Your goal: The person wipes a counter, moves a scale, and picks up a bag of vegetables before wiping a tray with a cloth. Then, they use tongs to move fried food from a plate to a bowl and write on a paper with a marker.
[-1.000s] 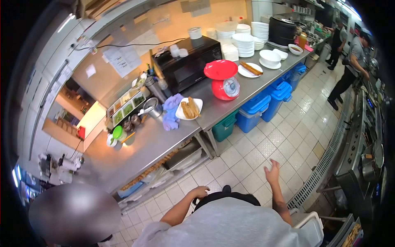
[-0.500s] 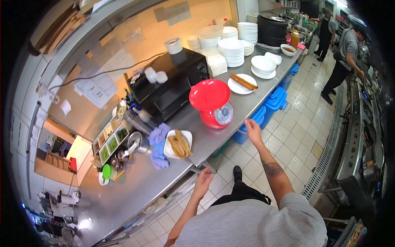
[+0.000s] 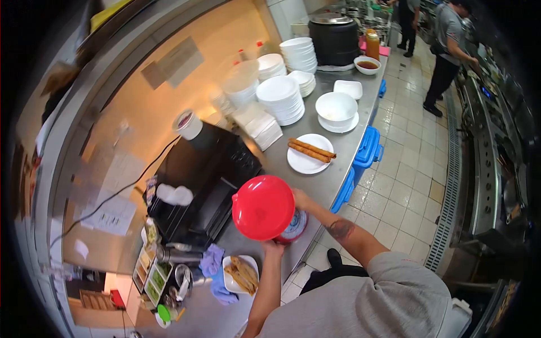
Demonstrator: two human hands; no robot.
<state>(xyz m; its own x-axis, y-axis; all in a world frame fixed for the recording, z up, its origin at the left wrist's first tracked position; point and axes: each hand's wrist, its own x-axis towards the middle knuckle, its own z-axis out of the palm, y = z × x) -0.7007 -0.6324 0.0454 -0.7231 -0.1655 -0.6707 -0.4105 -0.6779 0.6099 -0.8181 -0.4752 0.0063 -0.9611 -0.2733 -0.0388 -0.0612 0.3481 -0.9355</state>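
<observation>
A red kitchen scale (image 3: 262, 207) with a wide round pan and a clear dial stands on the steel counter. My right hand (image 3: 302, 200) is closed against its far right side, beside the dial. My left hand (image 3: 273, 248) is at the near side, just under the pan's rim; the scale hides part of the fingers of both hands. Closer to me, a white square plate (image 3: 252, 261) carries several pale-brown fried pieces (image 3: 241, 275). Beyond the scale, two long fried dough sticks (image 3: 311, 150) lie on a round white plate (image 3: 307, 168).
A black microwave-like box (image 3: 205, 174) stands left of the scale, with purple cloths (image 3: 212, 260) near it. Stacked white bowls and plates (image 3: 282, 101), a white bowl (image 3: 336, 107) and a black pot (image 3: 333, 42) stand farther along. Blue bins (image 3: 367, 147) sit below; a co-worker (image 3: 448, 53) stands right.
Both my hands have come forward from in front of the counter and onto the scale. My view has moved nearer and turned, so the counter's things appear shifted.
</observation>
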